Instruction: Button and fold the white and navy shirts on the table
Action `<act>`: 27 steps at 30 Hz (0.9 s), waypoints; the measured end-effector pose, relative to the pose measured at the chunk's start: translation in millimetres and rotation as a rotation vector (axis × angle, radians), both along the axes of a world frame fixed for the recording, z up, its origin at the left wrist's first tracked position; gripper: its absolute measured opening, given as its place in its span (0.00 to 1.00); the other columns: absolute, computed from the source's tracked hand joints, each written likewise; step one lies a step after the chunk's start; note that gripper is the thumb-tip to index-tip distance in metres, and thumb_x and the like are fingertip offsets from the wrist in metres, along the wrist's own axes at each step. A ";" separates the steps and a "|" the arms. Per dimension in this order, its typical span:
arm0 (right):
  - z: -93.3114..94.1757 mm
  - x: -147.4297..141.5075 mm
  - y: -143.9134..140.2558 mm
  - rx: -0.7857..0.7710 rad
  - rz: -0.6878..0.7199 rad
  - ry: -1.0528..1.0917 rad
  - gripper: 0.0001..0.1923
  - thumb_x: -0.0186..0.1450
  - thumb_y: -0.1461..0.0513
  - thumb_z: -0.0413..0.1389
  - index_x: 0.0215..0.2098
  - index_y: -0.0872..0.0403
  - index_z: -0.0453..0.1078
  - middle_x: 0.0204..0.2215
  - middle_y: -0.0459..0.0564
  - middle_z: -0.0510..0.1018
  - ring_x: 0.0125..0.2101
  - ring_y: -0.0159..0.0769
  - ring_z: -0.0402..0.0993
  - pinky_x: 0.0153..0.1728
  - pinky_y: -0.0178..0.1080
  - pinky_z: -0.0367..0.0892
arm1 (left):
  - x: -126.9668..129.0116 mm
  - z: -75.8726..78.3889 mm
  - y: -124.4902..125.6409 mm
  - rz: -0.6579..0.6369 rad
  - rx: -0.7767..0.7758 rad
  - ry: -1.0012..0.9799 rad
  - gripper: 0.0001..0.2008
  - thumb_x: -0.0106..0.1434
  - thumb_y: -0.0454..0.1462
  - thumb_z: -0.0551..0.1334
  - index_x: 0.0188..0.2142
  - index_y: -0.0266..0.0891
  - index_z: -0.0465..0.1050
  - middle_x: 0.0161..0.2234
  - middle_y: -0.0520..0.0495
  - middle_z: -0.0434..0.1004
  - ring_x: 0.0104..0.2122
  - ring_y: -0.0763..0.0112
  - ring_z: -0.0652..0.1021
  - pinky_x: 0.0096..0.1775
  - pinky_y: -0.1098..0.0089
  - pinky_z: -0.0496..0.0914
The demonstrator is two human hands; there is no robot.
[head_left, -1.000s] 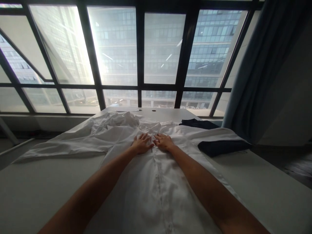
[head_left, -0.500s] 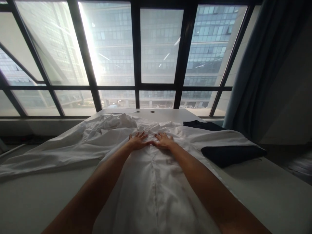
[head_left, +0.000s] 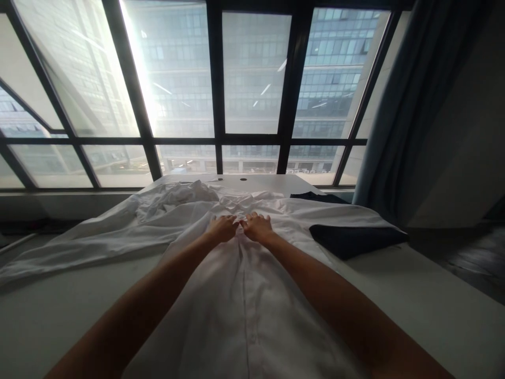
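Note:
A white button-up shirt (head_left: 221, 305) lies spread over the table, its front placket running down the middle towards me and its collar end farthest away. Near the upper part of the placket, my left hand (head_left: 223, 228) is closed with bent fingers on the shirt's fabric. Close beside it, my right hand (head_left: 256, 227) grips the cloth on the other side of the placket, thumb turned inward. The fabric just below both hands rises in a small fold. What exactly sits between the fingertips is too small to make out.
Crumpled white cloth (head_left: 173, 202) lies at the left. A dark folded cloth (head_left: 355, 241) rests right of the shirt, with another dark cloth (head_left: 319, 197) behind. The white table (head_left: 410, 284) reaches towards large windows; a blue curtain (head_left: 398, 116) hangs at the right.
My fingers, spread flat on the shirt before, have drawn in and now grip it near the placket. The fabric below the hands has lifted into a fold. The view has shifted slightly right.

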State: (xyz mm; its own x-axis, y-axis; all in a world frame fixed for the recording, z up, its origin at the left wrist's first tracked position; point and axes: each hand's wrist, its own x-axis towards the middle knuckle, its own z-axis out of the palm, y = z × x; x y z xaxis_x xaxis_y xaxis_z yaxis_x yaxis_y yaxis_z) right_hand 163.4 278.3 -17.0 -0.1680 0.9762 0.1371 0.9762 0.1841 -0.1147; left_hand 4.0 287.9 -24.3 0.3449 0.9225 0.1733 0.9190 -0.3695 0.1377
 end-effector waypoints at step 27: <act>10.6 -1.6 -134.2 -0.041 -0.026 0.194 0.15 0.64 0.54 0.53 0.39 0.53 0.78 0.38 0.57 0.81 0.40 0.46 0.77 0.37 0.38 0.67 | 14.0 0.0 -132.8 0.042 -0.026 -0.204 0.12 0.62 0.37 0.58 0.37 0.42 0.82 0.36 0.42 0.82 0.38 0.61 0.79 0.39 0.68 0.69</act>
State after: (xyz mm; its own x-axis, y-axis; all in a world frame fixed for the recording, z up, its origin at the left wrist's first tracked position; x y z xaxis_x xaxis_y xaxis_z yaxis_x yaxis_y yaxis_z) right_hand 161.8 144.1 -6.4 -0.1173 0.9853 0.1245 0.9392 0.1508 -0.3084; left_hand 18.0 155.2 -24.3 0.2667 0.9403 0.2116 0.8855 -0.3258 0.3314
